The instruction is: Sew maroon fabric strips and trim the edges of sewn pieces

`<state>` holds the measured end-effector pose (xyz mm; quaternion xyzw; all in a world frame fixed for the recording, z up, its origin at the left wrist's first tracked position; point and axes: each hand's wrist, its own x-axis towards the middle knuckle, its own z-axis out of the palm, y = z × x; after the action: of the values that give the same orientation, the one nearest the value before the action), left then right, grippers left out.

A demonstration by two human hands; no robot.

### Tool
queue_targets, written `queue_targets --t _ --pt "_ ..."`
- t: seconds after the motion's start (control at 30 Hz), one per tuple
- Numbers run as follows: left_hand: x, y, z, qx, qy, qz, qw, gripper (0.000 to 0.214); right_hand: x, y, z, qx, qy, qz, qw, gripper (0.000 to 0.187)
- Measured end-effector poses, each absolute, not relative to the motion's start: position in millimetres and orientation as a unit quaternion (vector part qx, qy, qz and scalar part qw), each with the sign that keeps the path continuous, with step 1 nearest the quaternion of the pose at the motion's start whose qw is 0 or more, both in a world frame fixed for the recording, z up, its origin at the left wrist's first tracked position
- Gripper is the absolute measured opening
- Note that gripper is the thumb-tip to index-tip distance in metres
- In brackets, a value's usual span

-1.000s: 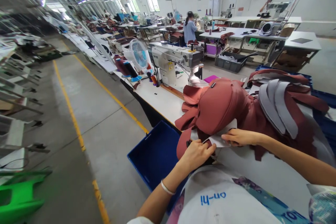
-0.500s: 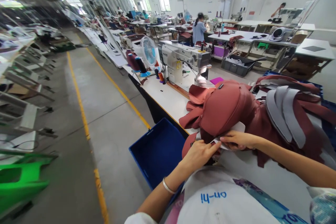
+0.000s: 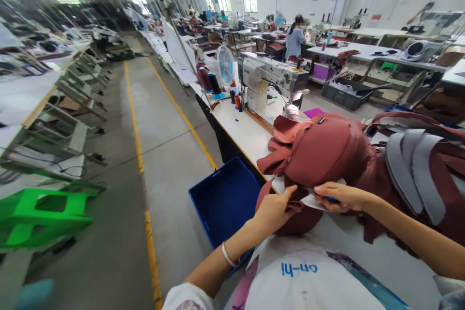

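Observation:
My left hand [image 3: 273,210] is closed on the edge of a reddish-brown sewn piece [image 3: 303,220], its index finger stretched toward the right hand. My right hand [image 3: 339,197] grips a small blue-handled tool [image 3: 330,199] with a thin dark tip pointing left at the work. Its exact kind is partly hidden by the fingers. A white sheet-like scrap [image 3: 316,203] shows under the right hand. Just beyond both hands bulges a large reddish-brown stitched cover [image 3: 316,147], lying on the white table.
A blue bin [image 3: 227,203] stands at the table's left edge. Behind the cover is a sewing machine [image 3: 271,75], with thread cones [image 3: 216,88] and a small fan [image 3: 225,65]. Grey-backed strips [image 3: 409,164] lie at right. A person [image 3: 295,41] works farther back.
My view has swung left. My left hand now has hold of the reddish-brown edge, and the hands are slightly farther apart. The blue-handled tool has come into sight in my right hand.

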<state>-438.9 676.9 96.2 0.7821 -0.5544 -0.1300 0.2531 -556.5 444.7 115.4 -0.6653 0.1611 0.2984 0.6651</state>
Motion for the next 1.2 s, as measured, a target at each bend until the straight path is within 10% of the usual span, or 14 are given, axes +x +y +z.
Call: queue_targets --t 0.2,0.4,0.67,1.2 --pt "-408.1 717.1 113.9 0.682 -0.265 -0.436 0.523 0.042 -587.7 459.3 158.4 -0.732 -0.028 0.153 0.663 0.054" --pt "-399.2 731.2 141.2 0.544 -0.086 -0.456 0.699 0.046 -554.4 489.4 175.3 -0.941 -0.111 -0.011 0.318 0.031" --pt "-397.7 728.0 147.1 0.502 -0.081 -0.442 0.739 0.042 -513.8 483.8 184.2 -0.969 -0.216 -0.015 0.117 0.035" --pt "-400.5 716.5 149.0 0.485 -0.087 -0.475 0.729 0.043 -497.6 472.2 190.3 -0.938 -0.322 -0.034 0.125 0.038"
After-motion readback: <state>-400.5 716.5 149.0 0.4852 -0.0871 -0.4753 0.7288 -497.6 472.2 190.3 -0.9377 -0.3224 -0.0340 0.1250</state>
